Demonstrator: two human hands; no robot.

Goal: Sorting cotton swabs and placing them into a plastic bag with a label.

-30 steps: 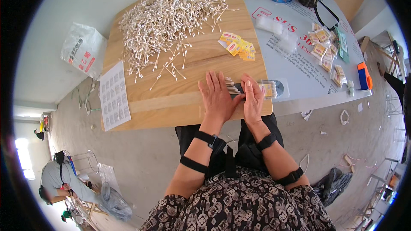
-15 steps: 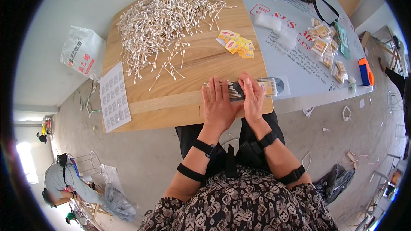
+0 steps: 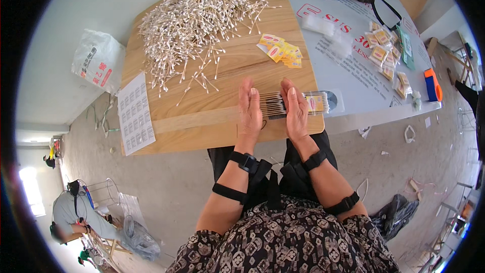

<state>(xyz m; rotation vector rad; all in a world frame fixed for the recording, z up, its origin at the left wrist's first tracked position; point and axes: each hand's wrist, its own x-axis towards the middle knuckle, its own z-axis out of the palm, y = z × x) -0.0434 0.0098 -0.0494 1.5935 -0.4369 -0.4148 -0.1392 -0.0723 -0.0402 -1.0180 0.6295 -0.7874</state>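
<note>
Left hand (image 3: pixel 249 108): flat, palm inward
Right hand (image 3: pixel 297 108): flat, palm facing left
Cotton swabs (image 3: pixel 273 104): row between both palms, over the counter (image 3: pixel 197 134)
Clear packets (image 3: pixel 388 60): yellow cards (image 3: pixel 378 55) inside

On my remote feed, a row of cotton swabs (image 3: pixel 273 104) is lying flat just off the view's centre toward two o'clock, its slim tan sticks running side by side along the nine-to-three line, their ends hiding from sight. At the row's three o'clock, I am seeing a yellow-labelled swab bundle (image 3: pixel 315 103) lying level, its white cotton tips pointing toward three o'clock. Whether the two are touching, I am not making out.
</note>
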